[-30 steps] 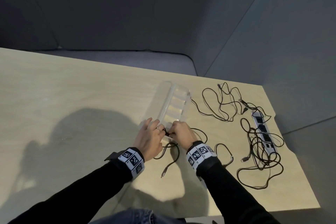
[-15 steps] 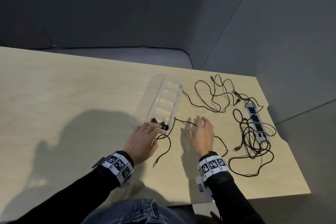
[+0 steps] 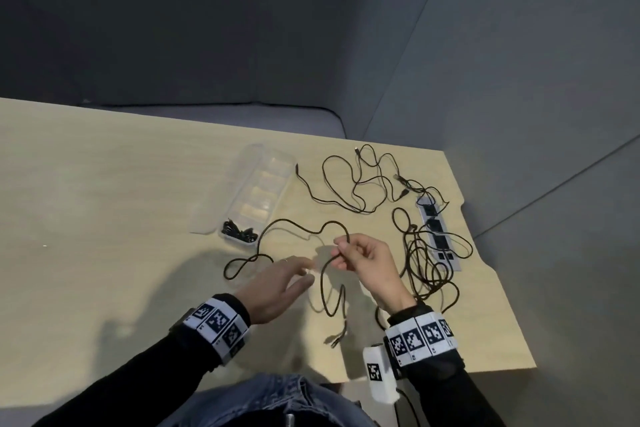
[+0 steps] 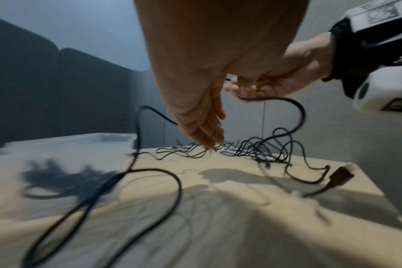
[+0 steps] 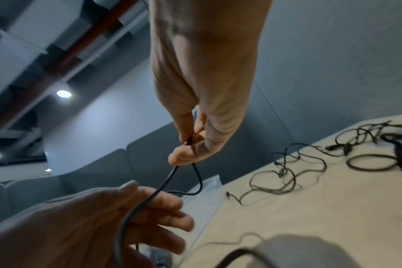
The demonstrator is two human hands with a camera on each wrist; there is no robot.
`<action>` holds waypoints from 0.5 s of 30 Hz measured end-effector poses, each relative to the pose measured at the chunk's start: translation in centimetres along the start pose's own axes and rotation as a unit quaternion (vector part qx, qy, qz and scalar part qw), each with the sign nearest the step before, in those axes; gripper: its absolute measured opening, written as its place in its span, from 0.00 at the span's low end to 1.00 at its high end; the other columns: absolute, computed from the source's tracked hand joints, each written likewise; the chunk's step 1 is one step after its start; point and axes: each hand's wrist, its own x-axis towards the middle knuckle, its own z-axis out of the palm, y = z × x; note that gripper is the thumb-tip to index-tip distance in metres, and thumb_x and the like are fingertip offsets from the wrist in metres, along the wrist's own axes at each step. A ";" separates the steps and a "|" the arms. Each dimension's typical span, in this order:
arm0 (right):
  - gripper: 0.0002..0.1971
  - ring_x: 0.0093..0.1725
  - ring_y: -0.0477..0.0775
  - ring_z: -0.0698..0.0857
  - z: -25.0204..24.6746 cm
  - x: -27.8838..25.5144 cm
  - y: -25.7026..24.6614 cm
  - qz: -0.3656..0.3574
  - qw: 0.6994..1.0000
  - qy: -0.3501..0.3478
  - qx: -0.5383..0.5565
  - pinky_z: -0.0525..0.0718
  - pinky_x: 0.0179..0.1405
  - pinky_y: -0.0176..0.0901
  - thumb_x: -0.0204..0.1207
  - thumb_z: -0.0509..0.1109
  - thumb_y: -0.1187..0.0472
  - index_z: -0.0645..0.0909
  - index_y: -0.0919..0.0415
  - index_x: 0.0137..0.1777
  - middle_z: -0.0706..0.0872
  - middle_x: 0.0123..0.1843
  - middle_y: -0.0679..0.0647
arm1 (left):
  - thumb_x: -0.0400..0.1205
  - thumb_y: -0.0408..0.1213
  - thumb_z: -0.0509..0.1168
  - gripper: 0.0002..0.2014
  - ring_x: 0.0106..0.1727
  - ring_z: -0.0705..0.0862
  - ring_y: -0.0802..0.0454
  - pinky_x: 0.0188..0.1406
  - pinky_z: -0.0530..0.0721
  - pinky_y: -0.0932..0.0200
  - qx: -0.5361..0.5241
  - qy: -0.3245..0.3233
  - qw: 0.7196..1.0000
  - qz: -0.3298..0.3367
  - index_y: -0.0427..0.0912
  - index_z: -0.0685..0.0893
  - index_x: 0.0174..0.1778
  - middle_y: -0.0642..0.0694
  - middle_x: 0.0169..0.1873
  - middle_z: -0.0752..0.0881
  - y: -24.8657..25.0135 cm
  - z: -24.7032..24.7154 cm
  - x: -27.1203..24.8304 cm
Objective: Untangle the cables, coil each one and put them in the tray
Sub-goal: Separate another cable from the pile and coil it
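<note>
Right hand [image 3: 367, 265] raised above worktop [image 3: 104, 218], thumb and forefinger pinching black cable [image 3: 325, 284] (slack loops dangling); left hand [image 3: 277, 284] beside it, fingers extended, holding nothing.

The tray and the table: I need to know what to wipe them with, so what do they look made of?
The tray looks like clear, glossy plastic: the tabletop shows through its walls and dividers. The table looks like pale wood or wood-look laminate with a matte finish: faint grain lines and soft shadows, no sharp reflections. Which of the two cannot be told.
</note>
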 end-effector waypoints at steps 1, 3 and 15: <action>0.06 0.28 0.45 0.87 -0.8 -0.1 -0.6 -0.011 1.000 0.005 0.029 0.86 0.35 0.32 0.81 0.63 0.73 0.81 0.69 0.51 0.90 0.33 0.53 | 0.85 0.52 0.52 0.19 0.59 0.79 0.64 0.60 0.78 0.63 -0.050 -0.001 0.999 0.012 0.48 0.76 0.67 0.55 0.61 0.82 1.3 1.0 0.4; 0.06 0.30 0.49 0.89 -2.3 -0.4 -1.9 -0.030 0.997 0.018 0.076 0.88 0.36 0.34 0.81 0.61 0.75 0.78 0.69 0.52 0.90 0.34 0.56 | 0.87 0.49 0.52 0.15 0.58 0.80 0.62 0.61 0.77 0.64 -0.102 0.001 0.994 0.032 0.49 0.79 0.62 0.53 0.57 0.84 3.4 2.7 0.9; 0.07 0.37 0.52 0.90 -11.2 -2.6 -6.6 -0.147 0.952 0.205 0.175 0.90 0.44 0.38 0.82 0.61 0.74 0.78 0.65 0.49 0.89 0.39 0.57 | 0.86 0.43 0.52 0.12 0.38 0.82 0.54 0.44 0.79 0.57 0.022 0.093 0.995 -0.034 0.51 0.80 0.45 0.59 0.32 0.83 2.9 5.2 2.8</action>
